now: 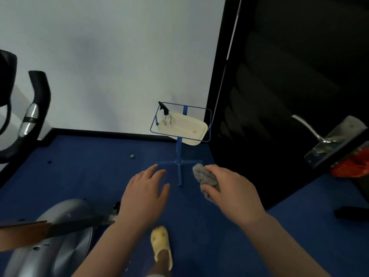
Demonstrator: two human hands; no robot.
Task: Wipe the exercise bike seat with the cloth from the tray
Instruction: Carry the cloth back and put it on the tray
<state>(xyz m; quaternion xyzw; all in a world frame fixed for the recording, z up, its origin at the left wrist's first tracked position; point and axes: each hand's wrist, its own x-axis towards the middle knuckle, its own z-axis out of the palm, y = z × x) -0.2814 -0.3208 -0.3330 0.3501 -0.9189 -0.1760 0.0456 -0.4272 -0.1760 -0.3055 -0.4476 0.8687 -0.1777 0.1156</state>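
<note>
My right hand point(231, 188) is shut on a grey fluffy cloth point(203, 175), held in the air in front of me. My left hand point(144, 193) hovers beside it, holding nothing, fingers spread. Ahead stands a cream tray point(187, 128) on a blue wire stand point(179, 156), with a clear spray bottle point(166, 114) on its left side. The exercise bike shows at the left: black handlebars point(38, 92) and the grey flywheel housing point(60, 236). A brown and dark part point(24, 234) juts in at the lower left; I cannot tell if it is the seat.
Blue carpet point(89, 172) covers the floor up to a white wall. A black door point(289, 96) with a metal lever handle point(311, 130) stands open on the right, an orange item point(351, 166) behind it. My foot in a yellow clog point(161, 244) is below.
</note>
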